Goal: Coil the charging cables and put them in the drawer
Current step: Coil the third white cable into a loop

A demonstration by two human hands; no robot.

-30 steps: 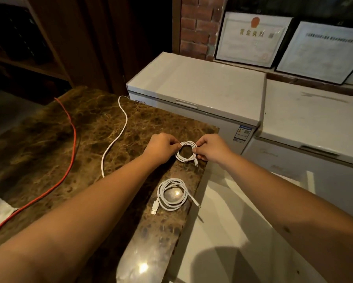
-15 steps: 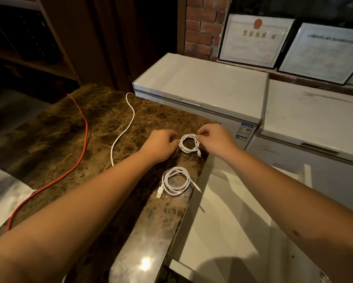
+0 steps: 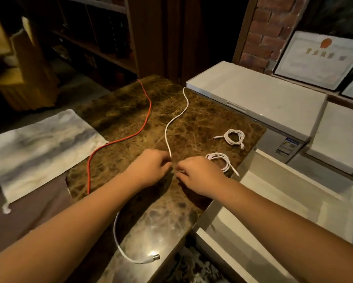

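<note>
Left hand [image 3: 151, 168] and right hand [image 3: 194, 174], fingers curled and knuckles nearly meeting, pinching the loose white cable [image 3: 174, 121] at mid-length above the brown marble counter [image 3: 202, 119]. Exact grip of the right fingertips hidden behind the knuckles. Far end of the cable snaking away toward the white chest freezer [image 3: 259, 92]; near end trailing under the left forearm to a USB plug [image 3: 154, 257] at the counter's front edge. Two finished coils already parked to the right: far coil [image 3: 233, 136] near the counter's right edge, near coil [image 3: 220, 162] just beside the right hand. Orange cable [image 3: 145, 123] still uncoiled, running along the left, apart from the white one. No drawer clearly visible.

Likely step: starting the first loop of the third white cable. Best begun from one end rather than the middle, so worth sliding back to the plug first. Loops to be kept even and matched to the finished coils, laid with the cable's natural curl, never twisted tight. One hand to hold the growing ring, the other to feed slack. Tail to be wrapped or tucked, lest the coil spring open.
</note>
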